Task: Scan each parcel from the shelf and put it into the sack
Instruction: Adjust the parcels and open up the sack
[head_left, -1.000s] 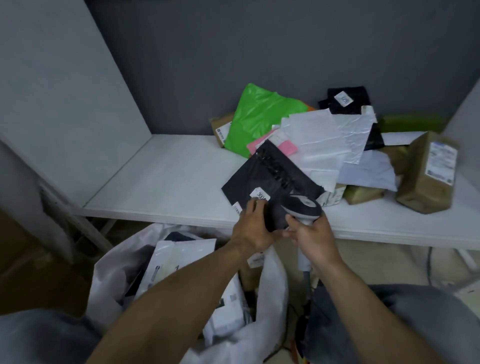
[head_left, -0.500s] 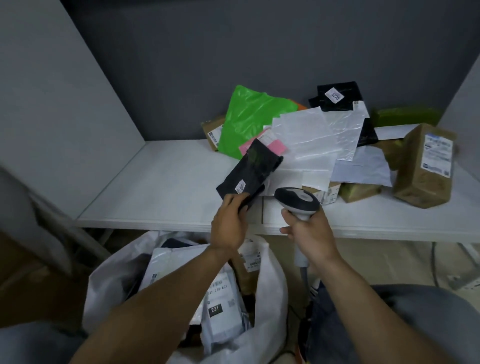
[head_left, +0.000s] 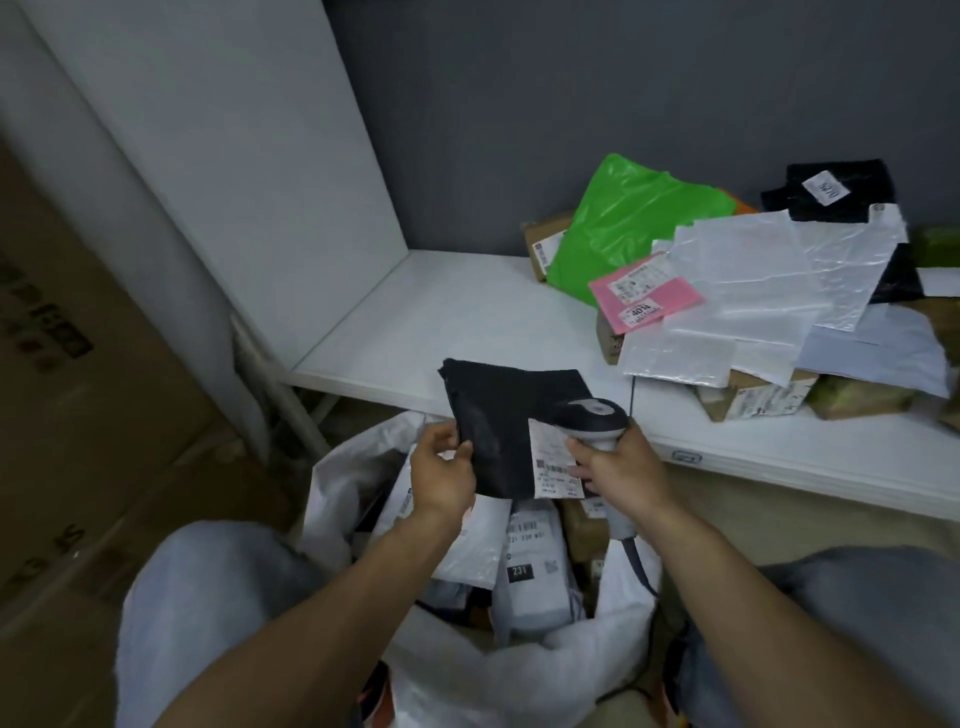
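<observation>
Above the open white sack (head_left: 519, 670), the left hand (head_left: 441, 475) fingers pinch a black mailer (head_left: 498, 421) while the right hand (head_left: 618, 467) fingers wrap the barcode scanner (head_left: 592, 415) over its label.

The sack (head_left: 467, 670) stands open below the shelf (head_left: 457, 317), between the person's knees, with parcels inside. Above its mouth a flat parcel (head_left: 498, 431) lies between the left hand (head_left: 441, 478) and the right hand (head_left: 618, 467), the scanner (head_left: 592, 415) at its right edge. A heap of parcels (head_left: 737, 291) lies on the shelf's right.
</observation>
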